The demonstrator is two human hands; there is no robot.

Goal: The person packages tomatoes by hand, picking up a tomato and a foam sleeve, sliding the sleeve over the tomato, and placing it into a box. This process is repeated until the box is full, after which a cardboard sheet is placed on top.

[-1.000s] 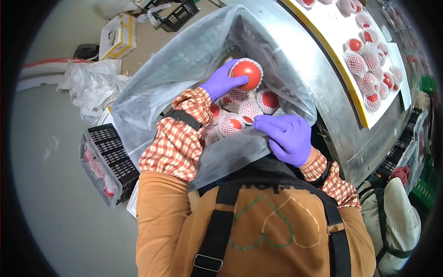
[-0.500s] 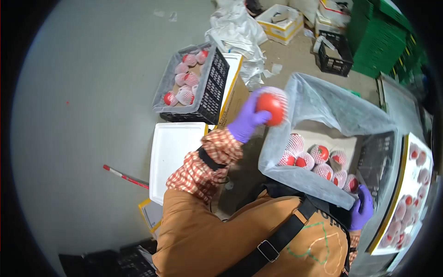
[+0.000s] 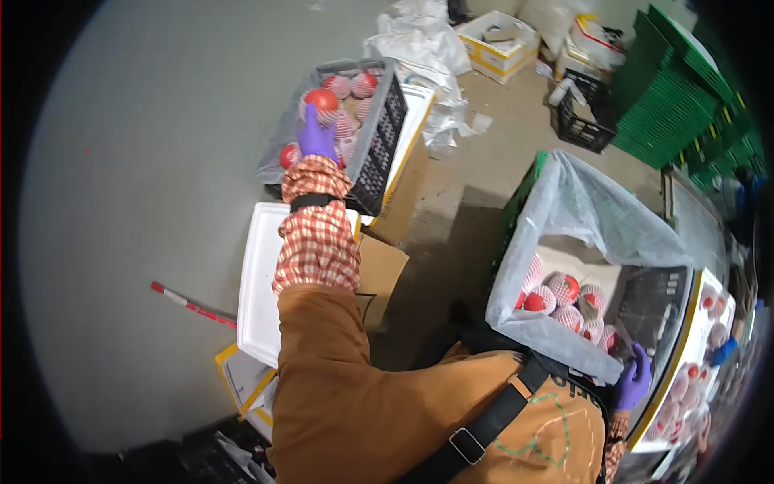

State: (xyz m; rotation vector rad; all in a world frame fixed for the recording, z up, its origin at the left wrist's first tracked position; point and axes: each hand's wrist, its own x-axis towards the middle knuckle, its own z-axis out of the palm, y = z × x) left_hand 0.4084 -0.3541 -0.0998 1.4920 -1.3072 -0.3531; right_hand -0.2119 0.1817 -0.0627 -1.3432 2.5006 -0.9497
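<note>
My left hand (image 3: 318,139), in a purple glove, is closed around a red tomato (image 3: 322,100) in a white foam net. It is over the left crate (image 3: 382,153), a black one with a grey liner, where several netted tomatoes (image 3: 364,84) lie. My right hand (image 3: 635,377), also gloved in purple, grips the near right corner of another lined crate (image 3: 556,349) in front of my body. Several netted tomatoes (image 3: 568,318) sit along the near and left sides of that crate, on a pale bottom.
A white lid (image 3: 260,282) and cardboard box (image 3: 383,270) stand below the left crate. Crumpled plastic (image 3: 419,48), a yellow-white carton (image 3: 498,56), a small black crate (image 3: 582,121) and green crates (image 3: 661,97) are farther back. At right is a tray of netted tomatoes (image 3: 676,395).
My left hand has carried the tomato leftward and away from the right crate, to above the left crate. My right hand stays at the corner of its crate. The view has shifted slightly.
</note>
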